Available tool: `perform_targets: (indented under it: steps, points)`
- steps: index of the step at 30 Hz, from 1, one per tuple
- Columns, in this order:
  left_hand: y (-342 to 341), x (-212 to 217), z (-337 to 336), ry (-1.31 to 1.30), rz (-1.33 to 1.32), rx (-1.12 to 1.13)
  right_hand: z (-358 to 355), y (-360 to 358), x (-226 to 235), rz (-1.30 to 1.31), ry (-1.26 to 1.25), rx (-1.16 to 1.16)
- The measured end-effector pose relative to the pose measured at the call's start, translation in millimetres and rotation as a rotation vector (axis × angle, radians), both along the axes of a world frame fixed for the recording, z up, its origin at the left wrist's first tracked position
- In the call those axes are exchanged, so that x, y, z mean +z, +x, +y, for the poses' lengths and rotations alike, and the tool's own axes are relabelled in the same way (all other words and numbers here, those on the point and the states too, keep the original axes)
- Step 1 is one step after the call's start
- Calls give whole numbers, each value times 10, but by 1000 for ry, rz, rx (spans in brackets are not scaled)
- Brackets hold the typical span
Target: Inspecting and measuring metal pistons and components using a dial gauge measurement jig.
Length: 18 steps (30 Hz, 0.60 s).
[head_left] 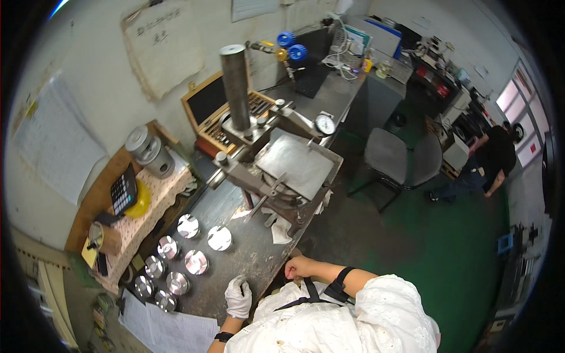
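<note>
Left hand point(238, 297), white-gloved, rests loosely curled & empty on the dark metal surface point(247, 259) just beside the shiny round machined metal discs point(196, 262), right hand point(298, 267) bare, half-closed at the edge w/ nothing visible in it — a careless sweep could knock discs off.

Metal discs point(187, 254) lie in rows on the bench point(247, 253), left of the left hand point(238, 297); the press point(276, 159) stands behind them.
</note>
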<state>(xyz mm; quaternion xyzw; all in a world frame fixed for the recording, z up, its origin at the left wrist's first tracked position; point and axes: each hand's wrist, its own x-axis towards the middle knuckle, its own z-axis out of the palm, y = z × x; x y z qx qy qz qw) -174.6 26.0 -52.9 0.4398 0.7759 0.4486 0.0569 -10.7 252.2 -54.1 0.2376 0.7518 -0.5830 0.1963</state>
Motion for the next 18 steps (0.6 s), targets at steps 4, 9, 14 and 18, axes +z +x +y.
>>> perform_targets:
  steps: [4,9,14,18]
  points:
    - [-195,-177,126,-53,-240,67,60,210,12,-87,42,-47]
    - [-335,-305,255,-31,-722,283,252,320,-133,3,288,-152]
    - [-447,-539,322,-146,-643,398,710,430,-238,-170,436,-240]
    - [-392,-551,367,-244,-374,495,1160,667,-260,-284,588,-460]
